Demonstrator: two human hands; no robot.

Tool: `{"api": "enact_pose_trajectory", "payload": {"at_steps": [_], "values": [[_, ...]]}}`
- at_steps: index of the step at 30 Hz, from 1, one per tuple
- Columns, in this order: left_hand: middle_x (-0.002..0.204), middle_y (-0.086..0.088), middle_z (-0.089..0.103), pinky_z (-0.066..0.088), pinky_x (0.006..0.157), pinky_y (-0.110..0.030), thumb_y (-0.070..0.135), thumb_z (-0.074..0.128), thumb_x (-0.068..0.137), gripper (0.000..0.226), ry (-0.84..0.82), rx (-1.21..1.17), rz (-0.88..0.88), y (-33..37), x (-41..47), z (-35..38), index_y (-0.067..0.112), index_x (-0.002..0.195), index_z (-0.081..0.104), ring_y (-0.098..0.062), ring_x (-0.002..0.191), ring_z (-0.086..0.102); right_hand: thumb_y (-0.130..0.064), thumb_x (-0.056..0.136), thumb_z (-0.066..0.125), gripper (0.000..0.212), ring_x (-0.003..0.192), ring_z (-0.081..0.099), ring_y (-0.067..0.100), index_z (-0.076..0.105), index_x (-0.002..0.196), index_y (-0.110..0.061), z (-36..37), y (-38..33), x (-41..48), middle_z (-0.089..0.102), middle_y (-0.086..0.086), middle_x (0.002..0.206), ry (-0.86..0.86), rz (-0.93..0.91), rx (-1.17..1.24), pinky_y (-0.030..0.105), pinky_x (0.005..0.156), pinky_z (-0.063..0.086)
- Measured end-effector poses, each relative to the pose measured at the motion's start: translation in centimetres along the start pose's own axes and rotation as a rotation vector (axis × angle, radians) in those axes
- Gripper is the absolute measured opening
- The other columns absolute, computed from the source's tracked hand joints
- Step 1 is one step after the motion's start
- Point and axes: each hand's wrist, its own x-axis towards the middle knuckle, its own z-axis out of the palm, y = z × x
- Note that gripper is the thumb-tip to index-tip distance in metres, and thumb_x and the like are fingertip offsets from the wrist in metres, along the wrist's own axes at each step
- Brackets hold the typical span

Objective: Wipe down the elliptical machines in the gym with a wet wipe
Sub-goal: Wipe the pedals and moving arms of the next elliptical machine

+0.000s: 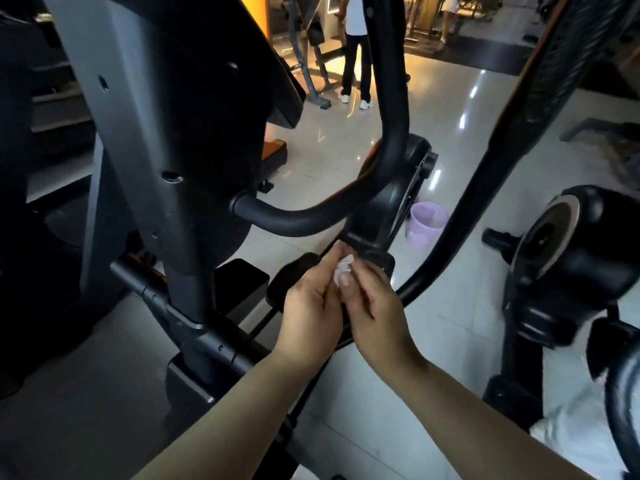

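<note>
A small crumpled white wet wipe (343,269) sits between my two hands at the centre of the view. My left hand (311,306) and my right hand (374,306) both pinch it with fingertips and thumb. They hover just in front of the black joint (372,251) where the elliptical's curved black handlebar (346,209) drops down. The grey upright column (166,161) of the elliptical stands to the left, with black foot pedals (242,282) below my hands.
A lilac plastic bin (427,223) stands on the glossy tiled floor behind the joint. A second black machine (581,265) stands at the right. A person in dark trousers (356,57) stands far back near other gym equipment.
</note>
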Motion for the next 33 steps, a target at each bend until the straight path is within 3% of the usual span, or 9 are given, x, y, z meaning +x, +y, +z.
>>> {"api": "enact_pose_trajectory", "payload": {"at_steps": [2,5,8,12,16,19,22,28,33], "values": [[0.109,0.031,0.07,0.048,0.089,-0.007,0.004,0.048,0.106,0.043,-0.181,-0.228,-0.189,0.0,-0.4,1.4,0.033,0.137,0.05,0.011,0.112,0.062,-0.025,0.103,0.05,0.025,0.115,0.061,-0.003,0.063,0.125,-0.021,-0.9,1.1,-1.2,0.067,-0.008,0.118,0.027,0.114,-0.024,0.016,0.096,0.049],[0.128,0.008,0.067,0.05,0.102,-0.024,-0.007,0.045,0.104,0.059,-0.335,-0.351,-0.388,-2.2,-1.4,3.8,0.028,0.15,0.037,-0.007,0.124,0.062,-0.031,0.103,0.052,0.025,0.097,0.066,-0.005,0.07,0.116,-0.02,-3.7,3.4,-2.0,0.068,-0.017,0.104,0.0,0.105,-0.348,0.009,0.083,0.045],[0.138,0.001,0.057,0.037,0.11,-0.022,-0.01,0.038,0.098,0.062,-0.373,-0.016,-0.489,-6.0,-2.7,4.2,0.015,0.155,0.04,-0.02,0.14,0.048,-0.018,0.098,0.05,0.025,0.1,0.063,0.026,0.074,0.103,-0.012,-7.1,6.9,-1.7,0.067,0.004,0.106,-0.026,-0.217,-0.994,0.034,0.099,0.041],[0.156,-0.009,0.045,0.035,0.119,-0.044,-0.002,0.035,0.099,0.058,-0.343,0.343,-0.44,-10.7,-5.7,2.3,0.014,0.155,0.039,-0.027,0.147,0.038,-0.001,0.093,0.041,0.035,0.136,0.05,0.033,0.072,0.108,-0.009,-8.4,10.1,-2.1,0.066,0.009,0.123,-0.184,-0.255,-1.199,0.044,0.126,0.009],[0.159,-0.005,0.041,0.021,0.125,-0.04,0.009,0.038,0.103,0.052,-0.295,0.633,-0.304,-12.6,-7.4,0.9,0.011,0.155,0.039,-0.021,0.152,0.028,0.012,0.084,0.063,0.034,0.134,0.053,0.036,0.07,0.114,-0.002,-5.2,12.2,-3.9,0.067,0.016,0.127,-0.197,-0.196,-1.154,0.041,0.127,0.002],[0.162,-0.005,0.035,0.014,0.127,-0.036,0.014,0.034,0.105,0.053,-0.355,0.784,-0.216,-12.5,-7.8,0.5,0.01,0.158,0.03,-0.02,0.154,0.023,0.012,0.083,0.061,0.043,0.129,0.058,0.037,0.068,0.123,0.0,-1.7,13.4,-5.9,0.066,0.02,0.131,-0.303,-0.254,-1.025,0.046,0.126,0.018],[0.155,-0.01,0.046,0.012,0.129,-0.039,0.016,0.026,0.1,0.055,-0.303,0.85,-0.177,-12.7,-8.1,0.1,0.004,0.152,0.042,-0.026,0.151,0.031,0.004,0.089,0.053,0.042,0.128,0.06,0.032,0.068,0.126,-0.005,-0.8,13.7,-5.9,0.067,0.015,0.13,-0.409,-0.331,-0.984,0.05,0.118,0.031],[0.148,-0.014,0.054,0.008,0.125,-0.038,0.011,0.054,0.098,0.047,-0.305,0.848,-0.142,-13.0,-8.6,-1.4,0.001,0.144,0.052,-0.031,0.149,0.035,0.002,0.094,0.062,0.014,0.122,0.061,0.033,0.065,0.107,-0.001,-0.1,12.0,-4.4,0.072,0.015,0.111,-0.209,-0.002,-0.883,0.038,0.124,0.017],[0.139,-0.015,0.061,0.02,0.123,-0.043,0.018,0.044,0.097,0.046,-0.283,0.889,-0.096,-13.5,-9.0,-2.0,0.0,0.137,0.057,-0.034,0.142,0.046,0.01,0.097,0.046,0.055,0.15,0.031,0.021,0.046,0.149,-0.008,6.0,11.3,-7.1,0.045,0.009,0.155,-0.554,-0.04,-0.632,0.03,0.126,0.002]]}}
